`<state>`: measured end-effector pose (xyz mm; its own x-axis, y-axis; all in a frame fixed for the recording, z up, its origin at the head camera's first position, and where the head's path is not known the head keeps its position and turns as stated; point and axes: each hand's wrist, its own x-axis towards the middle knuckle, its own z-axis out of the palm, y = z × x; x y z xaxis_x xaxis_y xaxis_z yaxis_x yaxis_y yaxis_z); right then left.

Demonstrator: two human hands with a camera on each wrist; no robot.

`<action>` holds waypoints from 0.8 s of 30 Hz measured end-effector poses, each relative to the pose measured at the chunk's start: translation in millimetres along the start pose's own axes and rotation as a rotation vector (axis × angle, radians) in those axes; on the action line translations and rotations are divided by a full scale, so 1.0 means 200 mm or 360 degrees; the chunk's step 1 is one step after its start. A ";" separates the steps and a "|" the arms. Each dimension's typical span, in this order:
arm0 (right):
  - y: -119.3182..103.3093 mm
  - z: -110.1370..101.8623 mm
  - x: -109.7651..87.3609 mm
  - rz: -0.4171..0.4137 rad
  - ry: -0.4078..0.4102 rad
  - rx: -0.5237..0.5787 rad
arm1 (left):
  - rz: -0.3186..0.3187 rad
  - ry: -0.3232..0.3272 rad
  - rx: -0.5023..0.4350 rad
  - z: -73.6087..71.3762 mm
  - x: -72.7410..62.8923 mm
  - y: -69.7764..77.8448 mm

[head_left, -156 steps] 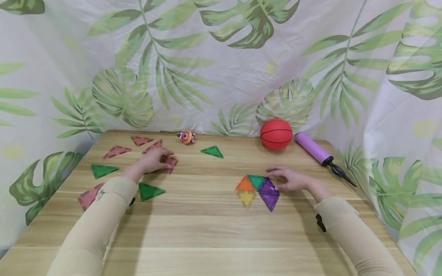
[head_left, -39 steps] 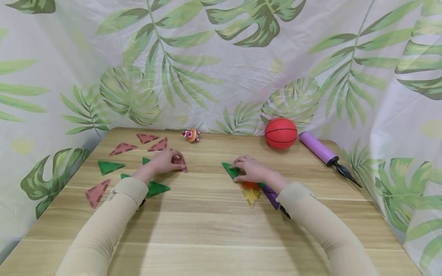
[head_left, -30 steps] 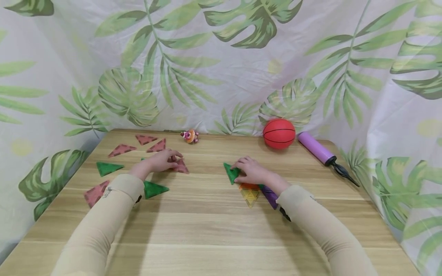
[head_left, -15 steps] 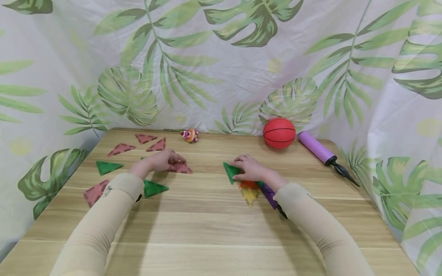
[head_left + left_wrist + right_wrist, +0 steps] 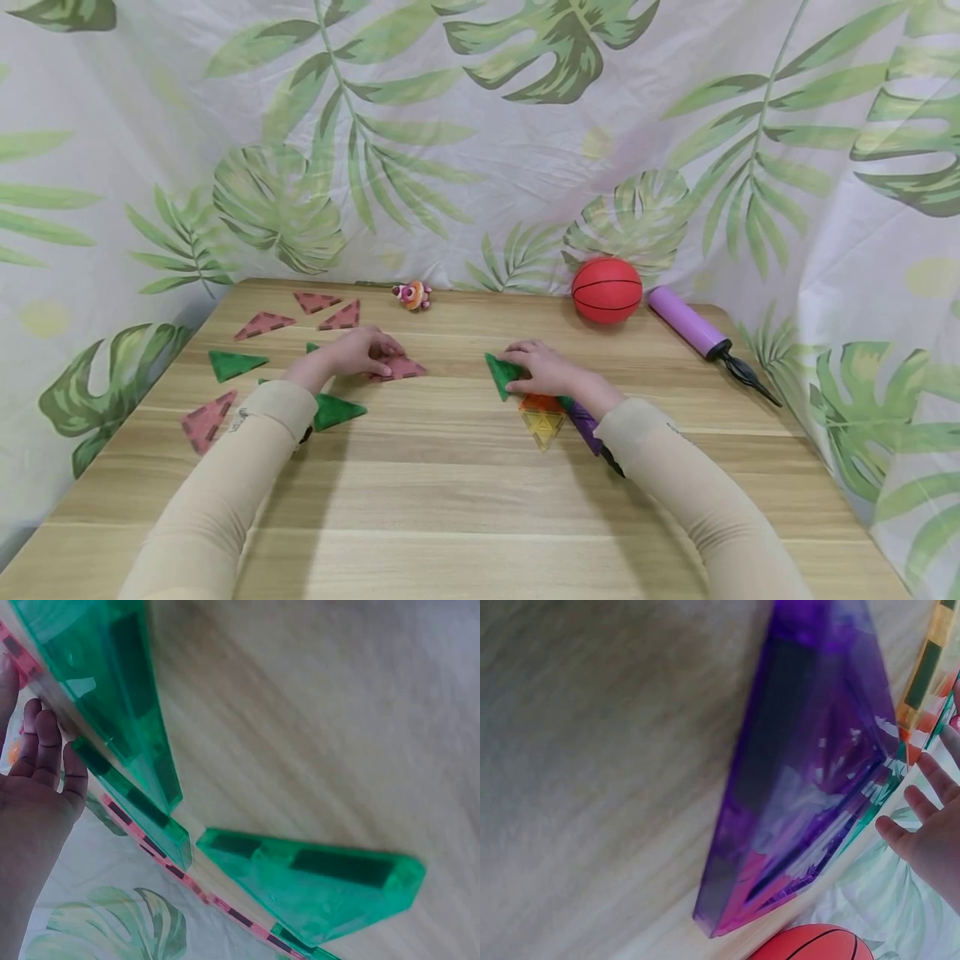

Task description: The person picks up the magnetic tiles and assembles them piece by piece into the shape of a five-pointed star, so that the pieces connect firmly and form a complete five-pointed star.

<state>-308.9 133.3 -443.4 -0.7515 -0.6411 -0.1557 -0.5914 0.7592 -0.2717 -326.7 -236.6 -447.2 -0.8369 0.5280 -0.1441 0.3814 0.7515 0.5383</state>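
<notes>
My left hand (image 5: 360, 352) holds a red triangular magnetic tile (image 5: 405, 368) between thumb and fingers, on the left-centre of the table. In the left wrist view the fingers of that hand are loosely spread, and green tiles (image 5: 315, 889) lie beside the wrist. My right hand (image 5: 546, 368) grips a green triangular magnetic tile (image 5: 501, 379) by its edges, just left of a cluster. That cluster shows an orange tile (image 5: 542, 403), a yellow tile (image 5: 543, 428) and purple tiles (image 5: 582, 425), partly hidden under the right hand and sleeve.
Several red tiles (image 5: 262, 325) and green tiles (image 5: 336, 410) lie loose at the left. Along the back stand a small toy figure (image 5: 412, 295), a red ball (image 5: 607, 290) and a purple hand pump (image 5: 686, 321). A leaf-print cloth (image 5: 420, 150) hangs behind the wooden table (image 5: 450, 517).
Since the first frame, the right hand has brought the green tile from the back towards the cluster. In the last second, the red tile has turned and shifted right under the left fingers.
</notes>
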 end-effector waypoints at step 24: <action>0.02 0.01 0.01 0.0028 -0.0020 0.0026 | 0.0055 0.0092 0.0128 0.07 0.02 0.04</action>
<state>-312.0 135.8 -447.3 -0.7579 -0.6292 -0.1722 -0.5734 0.7684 -0.2841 -320.9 -223.4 -454.2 -0.8430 0.5323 -0.0768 0.4391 0.7637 0.4733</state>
